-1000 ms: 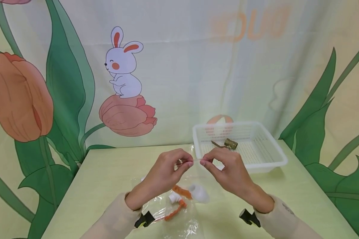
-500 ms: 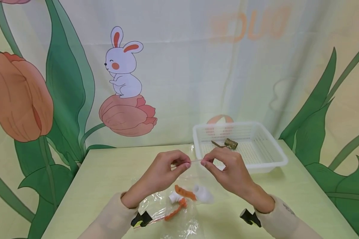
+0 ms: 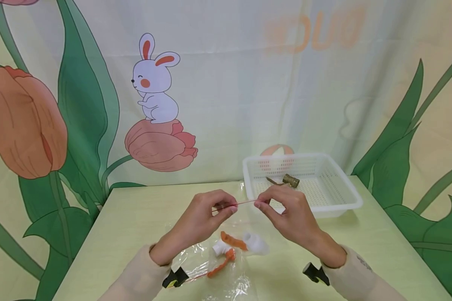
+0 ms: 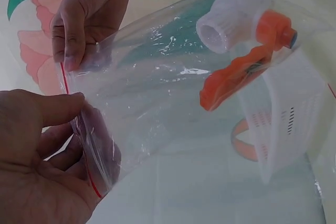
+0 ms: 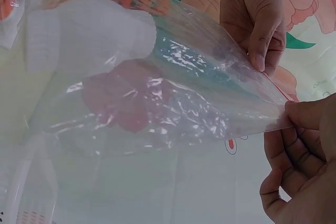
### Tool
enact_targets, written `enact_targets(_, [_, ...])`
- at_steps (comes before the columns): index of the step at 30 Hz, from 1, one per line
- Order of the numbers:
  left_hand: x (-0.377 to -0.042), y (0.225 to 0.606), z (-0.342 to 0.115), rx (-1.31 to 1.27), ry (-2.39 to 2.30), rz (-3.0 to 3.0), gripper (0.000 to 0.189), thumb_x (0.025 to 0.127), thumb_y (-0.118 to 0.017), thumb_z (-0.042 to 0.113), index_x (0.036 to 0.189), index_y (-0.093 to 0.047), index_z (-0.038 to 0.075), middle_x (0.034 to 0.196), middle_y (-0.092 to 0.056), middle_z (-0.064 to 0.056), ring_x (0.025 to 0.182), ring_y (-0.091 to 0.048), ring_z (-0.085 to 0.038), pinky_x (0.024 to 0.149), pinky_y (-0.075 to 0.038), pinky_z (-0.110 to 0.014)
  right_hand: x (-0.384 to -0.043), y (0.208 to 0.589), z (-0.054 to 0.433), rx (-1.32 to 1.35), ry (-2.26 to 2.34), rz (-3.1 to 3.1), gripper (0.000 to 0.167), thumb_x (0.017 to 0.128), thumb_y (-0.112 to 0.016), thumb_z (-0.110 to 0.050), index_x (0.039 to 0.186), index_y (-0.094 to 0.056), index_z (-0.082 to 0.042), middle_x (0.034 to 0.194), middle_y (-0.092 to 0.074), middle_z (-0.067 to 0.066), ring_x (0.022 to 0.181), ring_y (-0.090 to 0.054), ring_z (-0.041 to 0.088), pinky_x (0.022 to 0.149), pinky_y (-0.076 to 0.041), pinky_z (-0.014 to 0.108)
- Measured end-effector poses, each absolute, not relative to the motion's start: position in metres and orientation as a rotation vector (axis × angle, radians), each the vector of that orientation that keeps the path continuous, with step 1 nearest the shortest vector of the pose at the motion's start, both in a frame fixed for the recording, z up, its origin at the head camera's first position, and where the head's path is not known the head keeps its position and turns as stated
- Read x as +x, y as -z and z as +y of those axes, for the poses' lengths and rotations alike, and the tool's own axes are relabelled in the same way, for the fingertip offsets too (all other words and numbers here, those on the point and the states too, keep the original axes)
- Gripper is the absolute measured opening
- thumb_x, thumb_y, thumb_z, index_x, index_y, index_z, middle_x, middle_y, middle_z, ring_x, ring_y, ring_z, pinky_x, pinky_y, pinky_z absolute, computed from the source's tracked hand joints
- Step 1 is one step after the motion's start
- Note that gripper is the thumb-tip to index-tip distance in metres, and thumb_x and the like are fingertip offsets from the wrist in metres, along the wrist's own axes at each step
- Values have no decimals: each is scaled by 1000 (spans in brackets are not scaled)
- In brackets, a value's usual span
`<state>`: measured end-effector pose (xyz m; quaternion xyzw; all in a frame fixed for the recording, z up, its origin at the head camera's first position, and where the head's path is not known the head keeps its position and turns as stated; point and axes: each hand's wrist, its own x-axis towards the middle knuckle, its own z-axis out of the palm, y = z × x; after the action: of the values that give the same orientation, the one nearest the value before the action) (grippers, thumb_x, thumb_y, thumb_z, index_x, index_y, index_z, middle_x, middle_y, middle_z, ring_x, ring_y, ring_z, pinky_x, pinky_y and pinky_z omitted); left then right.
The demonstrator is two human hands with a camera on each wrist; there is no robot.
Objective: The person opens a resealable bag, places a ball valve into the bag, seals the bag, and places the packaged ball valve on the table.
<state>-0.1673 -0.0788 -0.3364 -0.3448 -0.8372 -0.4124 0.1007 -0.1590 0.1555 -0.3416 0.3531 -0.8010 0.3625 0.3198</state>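
Note:
A clear zip bag [image 4: 152, 77] hangs from both hands by its red-lined zip edge, above the table. My left hand [image 3: 207, 213] pinches this edge between thumb and fingers. To its right, my right hand [image 3: 288, 211] pinches the same edge near its other end, with a short stretch of red line showing between them. Inside the bag lies a white plastic valve [image 4: 215, 30] with a long orange handle [image 4: 231, 82]. In the right wrist view the white valve body [image 5: 92, 35] rests at the bag's bottom, and the right-hand fingertips [image 5: 289, 111] grip the bag's corner.
On the table, below the hands, lies another clear bag holding a white piece [image 3: 219, 249] and an orange handle [image 3: 221, 267]. A white perforated basket [image 3: 339, 190] stands at the back right, with a brownish cylinder [image 3: 291, 181] and a thin brown stick [image 3: 273, 181] inside.
My left hand has shifted slightly left along the zip edge, so more of the red line shows between the hands. The bag's contents have swung a little right; my right hand barely moves.

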Motion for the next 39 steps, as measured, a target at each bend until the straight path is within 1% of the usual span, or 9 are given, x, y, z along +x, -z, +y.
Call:
enact_targets(4, [-169, 337, -81, -980, 1244, -2493, 3, 90, -71, 10, 93, -71, 11, 83, -68, 4, 75, -61, -5, 72, -54, -25, -159, 341, 158, 923, -965, -2101, 12, 81, -79, -8, 85, -70, -16, 78, -69, -7, 72, -58, 6, 71, -45, 24])
enact_targets(7, [-170, 338, -82, -996, 1253, -2494, 4, 90, -70, 8, 93, -70, 11, 84, -68, 0, 76, -62, -6, 71, -54, -25, -160, 342, 159, 921, -969, -2109, 11, 81, -78, -8, 85, -71, -16, 78, -69, -7, 72, -58, 6, 71, -45, 25])
enact_targets(11, [-170, 339, -82, -1043, 1217, -2497, 3, 92, -67, 8, 95, -66, 8, 83, -65, -2, 76, -59, -7, 70, -52, -22, -160, 343, 159, 917, -968, -2115, 11, 81, -78, -9, 85, -71, -16, 78, -69, -8, 73, -58, 6, 71, -45, 26])
enact_targets(16, [-170, 340, -82, -1073, 1167, -2476, 3, 93, -66, 8, 95, -64, 9, 81, -62, 1, 74, -56, -6, 67, -50, -21, -160, 343, 159, 916, -965, -2112, 11, 81, -78, -9, 85, -71, -16, 78, -69, -8, 73, -58, 6, 72, -45, 25])
enact_targets(19, [-171, 341, -84, -1070, 1151, -2465, 5, 92, -68, 8, 94, -66, 12, 84, -64, 4, 75, -58, -4, 69, -52, -21, -160, 342, 160, 913, -964, -2106, 11, 81, -79, -8, 85, -71, -15, 79, -70, -7, 74, -59, 7, 73, -46, 24])
enact_targets(23, [-171, 343, -88, -1074, 1131, -2461, 2, 92, -68, 12, 94, -68, 11, 84, -65, 6, 76, -59, -3, 71, -52, -21, -161, 343, 163, 907, -963, -2090, 13, 79, -79, -7, 85, -71, -14, 79, -70, -6, 75, -61, 8, 76, -46, 24])
enact_targets(31, [-169, 343, -89, -1080, 1091, -2449, 3, 94, -66, 10, 91, -65, 9, 80, -59, 5, 73, -53, -5, 65, -49, -23, -163, 343, 164, 918, -967, -2054, 15, 78, -80, -5, 86, -70, -14, 78, -69, -5, 75, -60, 8, 76, -44, 23])
enact_targets(34, [-169, 343, -89, -1063, 1092, -2473, 3, 93, -66, 11, 92, -65, 8, 81, -60, 5, 74, -53, -5, 66, -50, -24, -164, 343, 164, 919, -966, -2053, 15, 78, -80, -6, 85, -70, -14, 78, -69, -6, 74, -59, 8, 75, -44, 23])
enact_targets(39, [-168, 345, -92, -1055, 1085, -2505, 4, 91, -68, 8, 93, -66, 10, 84, -63, 6, 75, -56, -4, 69, -51, -20, -164, 344, 165, 922, -963, -2059, 14, 78, -80, -7, 85, -71, -14, 78, -69, -6, 74, -59, 7, 75, -43, 24])
